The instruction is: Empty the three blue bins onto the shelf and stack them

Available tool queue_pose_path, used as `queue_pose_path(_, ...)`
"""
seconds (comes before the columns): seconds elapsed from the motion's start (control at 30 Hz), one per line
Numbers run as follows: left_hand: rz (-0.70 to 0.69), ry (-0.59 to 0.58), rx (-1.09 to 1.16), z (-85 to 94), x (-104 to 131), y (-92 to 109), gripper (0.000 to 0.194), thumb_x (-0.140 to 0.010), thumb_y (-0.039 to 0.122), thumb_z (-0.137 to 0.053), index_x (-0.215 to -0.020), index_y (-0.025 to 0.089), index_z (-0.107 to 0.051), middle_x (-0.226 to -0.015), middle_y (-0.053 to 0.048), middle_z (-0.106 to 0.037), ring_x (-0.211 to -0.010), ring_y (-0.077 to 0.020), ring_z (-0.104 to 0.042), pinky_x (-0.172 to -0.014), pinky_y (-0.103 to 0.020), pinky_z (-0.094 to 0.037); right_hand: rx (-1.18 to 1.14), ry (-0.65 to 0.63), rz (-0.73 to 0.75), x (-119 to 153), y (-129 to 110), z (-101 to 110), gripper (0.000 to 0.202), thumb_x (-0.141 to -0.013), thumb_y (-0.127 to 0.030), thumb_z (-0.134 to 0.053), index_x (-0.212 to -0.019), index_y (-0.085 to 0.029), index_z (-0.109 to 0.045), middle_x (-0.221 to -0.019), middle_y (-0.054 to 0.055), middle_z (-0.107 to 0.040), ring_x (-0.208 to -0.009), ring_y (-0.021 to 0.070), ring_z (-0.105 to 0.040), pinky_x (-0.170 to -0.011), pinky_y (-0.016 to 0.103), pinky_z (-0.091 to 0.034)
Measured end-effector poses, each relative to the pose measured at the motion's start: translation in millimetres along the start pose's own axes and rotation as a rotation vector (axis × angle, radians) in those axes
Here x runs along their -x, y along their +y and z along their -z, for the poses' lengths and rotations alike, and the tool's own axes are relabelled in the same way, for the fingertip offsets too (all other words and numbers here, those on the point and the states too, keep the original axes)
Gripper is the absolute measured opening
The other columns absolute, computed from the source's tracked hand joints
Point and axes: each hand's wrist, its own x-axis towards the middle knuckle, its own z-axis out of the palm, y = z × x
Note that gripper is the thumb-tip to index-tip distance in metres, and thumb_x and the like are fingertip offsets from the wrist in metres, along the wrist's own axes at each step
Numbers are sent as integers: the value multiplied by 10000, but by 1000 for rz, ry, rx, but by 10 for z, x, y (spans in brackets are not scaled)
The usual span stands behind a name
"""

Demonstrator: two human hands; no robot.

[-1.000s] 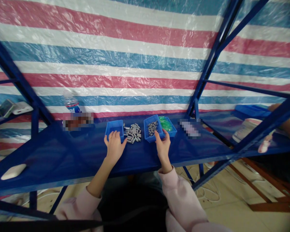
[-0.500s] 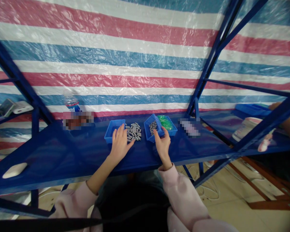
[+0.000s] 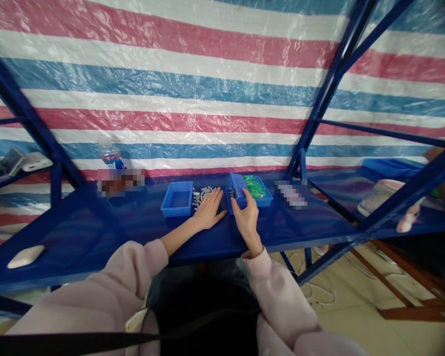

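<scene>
My left hand (image 3: 208, 210) lies with fingers stretched out over the near right part of a pile of small grey metal cylinders (image 3: 201, 194). Left of the pile sits an empty blue bin (image 3: 178, 200). My right hand (image 3: 246, 215) grips a second blue bin (image 3: 238, 185), which is tipped on its side with its opening toward the pile. Some grey cylinders show inside it; the rest of its inside is hidden. Just right of it, a third blue bin (image 3: 266, 200) holds green plastic-looking pieces (image 3: 254, 187).
A plastic bottle (image 3: 112, 155) stands at the back left, a white object (image 3: 25, 256) near the left front edge. Blue metal posts (image 3: 317, 109) frame the blue table (image 3: 133, 232). At the far right are a blue tray (image 3: 389, 166), a white container (image 3: 378, 195) and another person's arm (image 3: 443, 173).
My left hand has moved right, from the left bin's edge onto the cylinders. The bin in my right hand has tipped further toward the pile.
</scene>
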Motion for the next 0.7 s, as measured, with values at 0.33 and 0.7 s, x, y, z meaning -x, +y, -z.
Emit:
queue_pose_path(0.33, 33, -10, -34, 63, 21, 122, 905, -804, 586, -547, -1467, 59, -229, -1524, -212, -291, -1432, -304, -242, -1152, -450, -239, -74, -77, 9, 25, 69, 20, 648, -778, -436, -619, -1336, -140, -472, -1308, 168, -565, -1190, 277, -545, -986, 423, -438)
queue_pose_path(0.7, 122, -76, -62, -26, 9, 146, 768, -876, 542, -475, -1452, 69, -290, -1506, -201, -337, -1404, -306, -309, -1126, -451, -281, 9, -291, -114, 97, 140, 31, 811, -712, -426, -670, -1376, -99, -339, -1094, 203, -668, -958, 346, -664, -755, 418, -514)
